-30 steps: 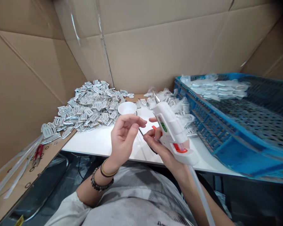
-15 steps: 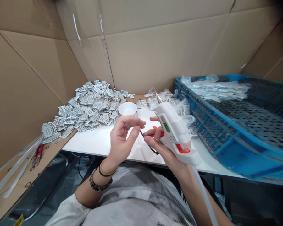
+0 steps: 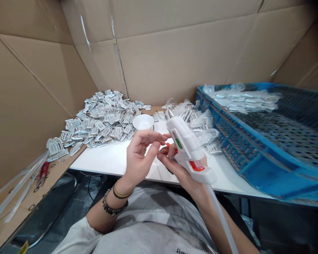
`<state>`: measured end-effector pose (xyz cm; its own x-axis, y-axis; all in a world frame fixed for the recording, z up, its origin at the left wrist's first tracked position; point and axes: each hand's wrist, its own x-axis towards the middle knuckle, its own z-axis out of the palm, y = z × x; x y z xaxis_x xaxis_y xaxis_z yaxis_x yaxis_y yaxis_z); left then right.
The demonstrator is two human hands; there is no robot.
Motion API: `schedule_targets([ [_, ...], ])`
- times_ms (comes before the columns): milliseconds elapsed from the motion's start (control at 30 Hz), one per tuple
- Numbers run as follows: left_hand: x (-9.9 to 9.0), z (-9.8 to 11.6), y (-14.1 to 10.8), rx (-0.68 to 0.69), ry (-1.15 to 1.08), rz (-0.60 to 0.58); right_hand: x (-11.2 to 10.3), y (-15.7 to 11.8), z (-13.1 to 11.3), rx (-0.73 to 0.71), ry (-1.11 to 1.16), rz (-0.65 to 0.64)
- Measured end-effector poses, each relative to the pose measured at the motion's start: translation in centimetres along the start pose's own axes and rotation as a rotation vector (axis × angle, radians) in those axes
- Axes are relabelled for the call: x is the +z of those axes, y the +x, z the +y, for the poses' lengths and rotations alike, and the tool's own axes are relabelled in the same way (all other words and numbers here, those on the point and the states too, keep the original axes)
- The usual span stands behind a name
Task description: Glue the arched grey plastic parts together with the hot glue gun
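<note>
- Glue gun (image 3: 187,141), white with an orange trigger, stood just right of the frame's centre, nozzle tilted toward the upper left.
- Right hand (image 3: 181,169) was closed around its handle; a translucent rod (image 3: 222,218) ran from its rear toward the bottom edge.
- Left hand (image 3: 139,157), near the centre, was half open, thumb apart from curled fingers, with nothing visible in its grip.
- Neither hand held any of the flat grey-white pieces, and no glue showed on them; how far the work had got could not be judged beyond this: a large loose heap (image 3: 103,121) lay left of centre, unsorted.
- Blue crate (image 3: 257,160), at right, held stacked pale packets (image 3: 246,100) at its far end.
- Clear bags (image 3: 205,120) beside it seemed to contain similar pieces.
- White bowl (image 3: 143,122), near the centre: contents unclear.
</note>
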<state>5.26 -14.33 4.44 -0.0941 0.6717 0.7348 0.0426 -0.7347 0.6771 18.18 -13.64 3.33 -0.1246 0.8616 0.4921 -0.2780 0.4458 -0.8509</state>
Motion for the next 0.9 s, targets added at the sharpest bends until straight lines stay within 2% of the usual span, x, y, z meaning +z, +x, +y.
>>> schedule_targets([
  [200, 0.0, -0.1, -0.2, 0.022, 0.1, 0.094, -0.3, 0.0, -0.7, -0.015, -0.145, 0.055],
  [367, -0.2, -0.3, -0.1, 0.0, 0.105, 0.113, -0.6, 0.1, -0.6, -0.048, -0.217, 0.071],
  [800, -0.4, -0.9, 0.0, 0.004, 0.007, 0.141, -1.0, -0.5, 0.1, 0.023, -0.077, 0.106],
  [900, -0.4, -1.0, 0.0, -0.005, 0.007, 0.147, -1.3, -0.5, 0.2, 0.05, -0.126, 0.085],
])
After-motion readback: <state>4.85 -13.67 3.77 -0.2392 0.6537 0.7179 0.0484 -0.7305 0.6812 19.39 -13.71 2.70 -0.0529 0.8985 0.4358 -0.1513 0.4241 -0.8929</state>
